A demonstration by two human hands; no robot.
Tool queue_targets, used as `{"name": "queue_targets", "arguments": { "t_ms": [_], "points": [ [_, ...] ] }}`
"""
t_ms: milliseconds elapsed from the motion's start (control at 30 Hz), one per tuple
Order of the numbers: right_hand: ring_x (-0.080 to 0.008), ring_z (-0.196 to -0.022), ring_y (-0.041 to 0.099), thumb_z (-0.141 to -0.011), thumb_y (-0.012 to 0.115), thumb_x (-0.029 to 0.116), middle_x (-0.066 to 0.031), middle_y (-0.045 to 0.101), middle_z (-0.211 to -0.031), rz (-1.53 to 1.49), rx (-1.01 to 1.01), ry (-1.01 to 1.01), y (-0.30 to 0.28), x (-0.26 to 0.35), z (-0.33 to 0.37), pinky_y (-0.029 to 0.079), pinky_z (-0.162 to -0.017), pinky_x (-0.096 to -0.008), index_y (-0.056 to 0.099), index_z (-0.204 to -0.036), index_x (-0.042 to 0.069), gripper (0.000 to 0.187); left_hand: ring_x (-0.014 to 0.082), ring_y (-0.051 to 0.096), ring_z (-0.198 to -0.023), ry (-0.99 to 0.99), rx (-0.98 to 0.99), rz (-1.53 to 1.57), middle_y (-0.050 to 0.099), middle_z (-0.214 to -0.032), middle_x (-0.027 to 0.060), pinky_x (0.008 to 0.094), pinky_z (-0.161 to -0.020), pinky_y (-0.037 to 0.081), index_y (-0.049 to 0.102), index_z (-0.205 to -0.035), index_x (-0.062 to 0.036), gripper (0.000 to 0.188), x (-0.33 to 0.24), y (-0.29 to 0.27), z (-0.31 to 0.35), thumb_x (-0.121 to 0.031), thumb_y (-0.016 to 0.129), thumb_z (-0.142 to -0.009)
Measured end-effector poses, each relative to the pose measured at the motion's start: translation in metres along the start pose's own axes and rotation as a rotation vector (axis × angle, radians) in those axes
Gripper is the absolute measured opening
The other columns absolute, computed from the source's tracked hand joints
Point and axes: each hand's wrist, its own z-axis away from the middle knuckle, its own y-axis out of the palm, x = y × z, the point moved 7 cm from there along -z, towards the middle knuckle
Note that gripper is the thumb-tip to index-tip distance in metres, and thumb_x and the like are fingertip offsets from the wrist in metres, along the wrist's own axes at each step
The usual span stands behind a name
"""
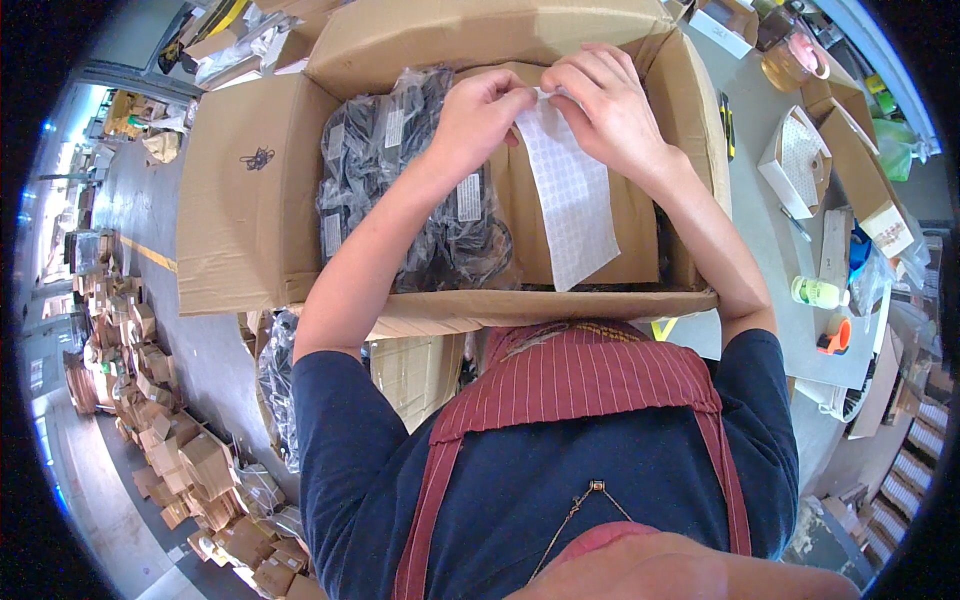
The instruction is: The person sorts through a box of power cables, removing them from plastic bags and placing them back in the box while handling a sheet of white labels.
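Observation:
A white sheet of small round stickers [570,195] hangs from its upper end over an open cardboard box [240,190]. My right hand [605,110] is closed, pinching the sheet's top edge between thumb and fingers. At the top left corner, my left hand [477,118] is closed too, its thumb and finger pinched together on the sheet; whether anything small is between them cannot be made out. Plastic-wrapped dark items [400,170] with white labels fill the box's left side. Behind the sheet, a brown cardboard piece [520,235] covers the right side.
On the grey table [775,265] at the right are a small white box [795,160], a green-labelled bottle [820,292], an orange tape roll [835,335] and a pink-lidded jug [793,62]. Many cardboard boxes [205,460] are piled on the floor at the left.

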Motion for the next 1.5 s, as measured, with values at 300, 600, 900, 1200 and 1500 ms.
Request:
{"name": "queue_targets", "arguments": {
  "t_ms": [300, 600, 900, 1200, 1500],
  "points": [
    [-0.0288, -0.105, 0.059, -0.076, 0.068, 0.002, -0.0057, 0.062, -0.098, -0.005, 0.003, -0.002, 0.001, -0.002, 0.001, 0.041, -0.098, -0.0431, 0.061, -0.095, 0.01, 0.022, 0.0104, 0.063, -0.067, -0.025, 0.004, 0.014, 0.066, -0.078, 0.0027, 0.0246, -0.06, 0.05, 0.066, -0.092, -0.0024, 0.019, 0.006, -0.001, -0.002, -0.019, 0.058, -0.095],
    [-0.0298, -0.103, 0.061, -0.079, 0.071, 0.0, -0.0075, 0.065, -0.098, -0.117, -0.051, 0.036, -0.005, -0.007, 0.001, 0.045, -0.099, -0.0446, 0.063, -0.098, 0.008, 0.022, 0.0097, 0.062, -0.066, 0.02, -0.072, -0.129, 0.065, -0.077, 0.0025, 0.0245, -0.059, 0.05, 0.066, -0.092, -0.0019, 0.017, 0.004, -0.005, -0.002, -0.019, 0.062, -0.094],
    [-0.0281, -0.09, 0.066, -0.08, 0.068, 0.001, -0.0071, 0.067, -0.092, -0.271, 0.065, 0.163, 0.008, -0.016, 0.006, 0.048, -0.086, -0.0421, 0.056, -0.113, 0.008, 0.036, 0.0113, 0.062, -0.062, 0.16, -0.118, -0.464, 0.065, -0.074, 0.0054, 0.0278, -0.06, 0.051, 0.066, -0.092, -0.0018, 0.019, -0.002, 0.0, 0.002, -0.021, 0.066, -0.091],
    [-0.0287, -0.09, 0.065, -0.08, 0.067, 0.0, -0.0066, 0.066, -0.089, -0.232, 0.081, 0.181, 0.009, -0.018, 0.007, 0.047, -0.085, -0.0422, 0.055, -0.118, 0.009, 0.041, 0.0108, 0.061, -0.065, 0.095, -0.043, -0.248, 0.065, -0.074, 0.0025, 0.0272, -0.059, 0.049, 0.067, -0.089, -0.0023, 0.017, -0.002, 0.002, 0.002, -0.018, 0.064, -0.092],
    [-0.0248, -0.093, 0.064, -0.08, 0.066, -0.001, -0.0041, 0.063, -0.087, -0.091, -0.013, 0.058, -0.006, -0.004, 0.0, 0.043, -0.095, -0.0423, 0.056, -0.121, 0.009, 0.044, 0.0095, 0.061, -0.076, -0.095, 0.034, 0.211, 0.065, -0.083, 0.0007, 0.0268, -0.071, 0.048, 0.067, -0.094, -0.0039, 0.02, -0.008, 0.005, 0.008, -0.022, 0.06, -0.092]
  ]
}}
